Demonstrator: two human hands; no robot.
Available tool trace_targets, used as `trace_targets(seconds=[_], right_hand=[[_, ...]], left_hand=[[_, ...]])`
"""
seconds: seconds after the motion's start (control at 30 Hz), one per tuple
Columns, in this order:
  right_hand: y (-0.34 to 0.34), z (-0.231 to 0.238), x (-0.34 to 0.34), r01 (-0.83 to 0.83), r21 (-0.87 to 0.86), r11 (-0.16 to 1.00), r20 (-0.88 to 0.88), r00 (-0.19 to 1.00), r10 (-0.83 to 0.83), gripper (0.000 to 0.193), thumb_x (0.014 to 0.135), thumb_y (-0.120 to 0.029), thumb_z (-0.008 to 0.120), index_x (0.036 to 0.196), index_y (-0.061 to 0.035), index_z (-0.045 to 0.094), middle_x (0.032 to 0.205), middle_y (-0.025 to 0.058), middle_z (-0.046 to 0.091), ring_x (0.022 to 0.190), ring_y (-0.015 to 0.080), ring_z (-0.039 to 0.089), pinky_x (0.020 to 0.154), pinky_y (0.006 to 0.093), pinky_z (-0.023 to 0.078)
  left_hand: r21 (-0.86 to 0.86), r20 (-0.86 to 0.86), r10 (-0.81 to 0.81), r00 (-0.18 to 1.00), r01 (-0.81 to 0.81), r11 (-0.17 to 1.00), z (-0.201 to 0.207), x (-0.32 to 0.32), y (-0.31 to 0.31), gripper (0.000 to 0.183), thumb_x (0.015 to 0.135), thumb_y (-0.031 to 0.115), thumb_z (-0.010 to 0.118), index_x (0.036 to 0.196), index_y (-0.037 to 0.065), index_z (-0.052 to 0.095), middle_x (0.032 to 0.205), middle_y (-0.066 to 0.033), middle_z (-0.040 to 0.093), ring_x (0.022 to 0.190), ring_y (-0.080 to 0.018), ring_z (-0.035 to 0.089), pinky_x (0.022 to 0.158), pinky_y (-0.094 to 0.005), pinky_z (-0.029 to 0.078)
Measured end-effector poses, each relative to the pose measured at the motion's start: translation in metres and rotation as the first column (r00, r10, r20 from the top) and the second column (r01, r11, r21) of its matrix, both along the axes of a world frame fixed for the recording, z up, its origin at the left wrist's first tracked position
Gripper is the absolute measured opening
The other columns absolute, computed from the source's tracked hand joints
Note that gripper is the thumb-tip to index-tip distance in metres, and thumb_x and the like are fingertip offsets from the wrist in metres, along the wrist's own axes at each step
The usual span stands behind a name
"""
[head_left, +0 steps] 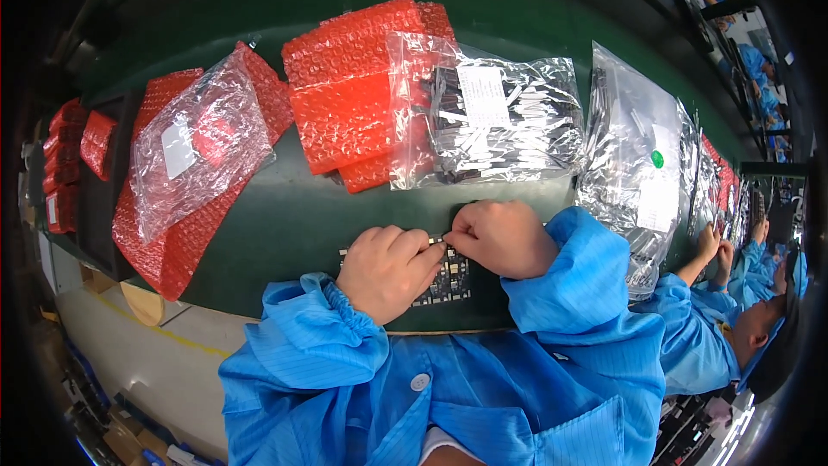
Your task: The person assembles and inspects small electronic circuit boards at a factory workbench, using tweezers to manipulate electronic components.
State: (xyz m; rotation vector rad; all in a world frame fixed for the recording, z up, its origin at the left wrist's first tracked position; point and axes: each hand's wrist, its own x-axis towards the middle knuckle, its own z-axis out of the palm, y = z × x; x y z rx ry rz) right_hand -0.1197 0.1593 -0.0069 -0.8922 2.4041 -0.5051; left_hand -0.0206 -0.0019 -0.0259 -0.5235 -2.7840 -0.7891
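Note:
A dark circuit board panel [452,280] with many small pale components lies on the green bench in front of me, partly covered by both hands. My left hand [386,269] rests over its left part with the fingers curled, the fingertips and thumb at the board near its upper middle. My right hand [504,237] is closed in a pinch at the board's far edge, beside the left fingertips. Whatever sits between the right fingertips is too small and hidden to name. Beyond my hands lies a clear bag [539,142] of black and silver strip-like parts.
Red bubble wrap [345,82] lies behind and left of the bag. More clear bags [634,142] of parts stand to the right. At left, a clear plastic bag [203,147] lies on red bubble wrap, beside a dark tray [121,138]. A co-worker [703,328] sits close on my right.

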Motion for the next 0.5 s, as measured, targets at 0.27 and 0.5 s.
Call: trace_targets(seconds=[0.27, 0.5], right_hand=[[-0.002, 0.005, 0.004, -0.004, 0.006, 1.0, 0.004, 1.0, 0.004, 0.015, 0.073, -0.024, 0.064, 0.07, -0.0086, 0.064, 0.067, 0.0101, 0.063, 0.061, 0.0285, 0.061, 0.056, 0.0378, 0.049], [-0.001, 0.007, 0.001, -0.024, 0.012, 1.0, 0.012, 1.0, 0.024, 0.017, 0.075, -0.027, 0.064, 0.075, -0.0092, 0.064, 0.07, 0.0095, 0.063, 0.064, 0.0281, 0.062, 0.058, 0.0378, 0.049]], left_hand=[[0.001, -0.006, 0.006, 1.0, -0.006, 1.0, -0.001, 0.001, 0.0, 0.016, 0.071, 0.015, 0.065, 0.087, 0.011, 0.064, 0.078, 0.0002, 0.051, 0.07, -0.0171, 0.051, 0.061, -0.0309, 0.043], [0.127, 0.08, -0.049, 0.996, 0.039, 0.991, 0.012, -0.002, -0.012, 0.023, 0.069, 0.013, 0.068, 0.091, 0.009, 0.065, 0.084, -0.0039, 0.058, 0.073, -0.0219, 0.055, 0.066, -0.0336, 0.045]])
